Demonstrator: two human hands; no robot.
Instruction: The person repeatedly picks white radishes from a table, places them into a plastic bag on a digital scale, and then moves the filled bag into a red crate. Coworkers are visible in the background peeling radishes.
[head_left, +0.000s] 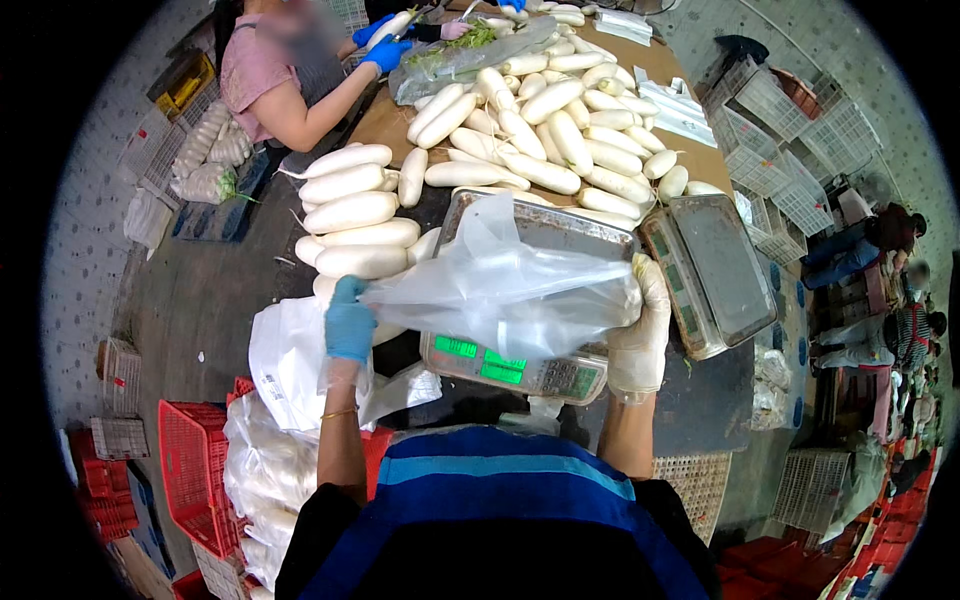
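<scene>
A clear plastic bag (510, 289) is stretched between my two hands above a digital weighing scale (517, 367). My left hand (350, 319), in a blue glove, grips one end of the bag. The other end is in my right hand (639, 326), which wears a whitish glove. Beneath the bag, the scale's metal pan (551, 217) is partly hidden; its green display is lit. Left of the pan lies a stack of white radishes (352, 214). Below my left hand is a pile of white plastic bags (289, 360).
A large heap of white radishes (555, 142) covers the table beyond the scale. To the right stands a second scale (712, 274). A co-worker's blue-gloved hand (386, 54) is at the far left. A red crate (191, 465) with bagged goods (266, 457) stands at my lower left.
</scene>
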